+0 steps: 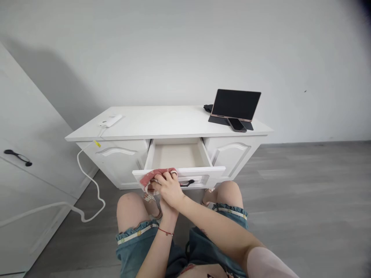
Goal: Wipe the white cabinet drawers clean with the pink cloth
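A pink cloth with a white edge (150, 176) lies over the left part of the drawer's front panel (213, 172). My right hand (171, 190) is closed on this cloth, its bent fingers pressing it against the panel's top edge. Below and partly behind it is my left hand (166, 208), with a red string bracelet on the wrist. The right hand covers most of the left hand's fingers, so their grip is unclear. The pulled-out drawer (176, 155) has a pale interior. To the right of my hands, a black handle (187, 183) sits on the drawer front.
On the white desk (162, 119) stand a tablet (236, 104) on a dark stand and a phone (237, 125). A white power strip (110, 120) lies at the left, its cord (97, 189) hanging toward the floor. A white cabinet (31, 185) stands at the left.
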